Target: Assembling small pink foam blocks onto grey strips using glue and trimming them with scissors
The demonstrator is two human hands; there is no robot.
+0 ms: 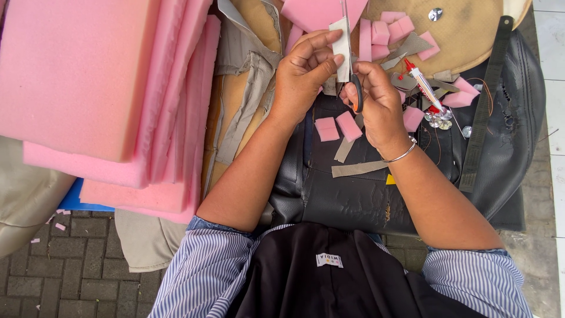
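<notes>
**Grey-white strip pinched and cut with scissors**

Thin grey-white fabric strip (341,50): judged light, floppy, best held near the cut line. Left hand (306,73) fingers (321,42) pressed together, pinching the strip upright above the black vinyl seat cover (353,188). Right hand (376,100) fingers curled through the orange-handled scissors (355,94), blades at the strip. Small pink foam blocks (338,126) lie below; stacked pink foam sheets (88,76) to the left; red-capped glue tube (422,85) to the right.
</notes>
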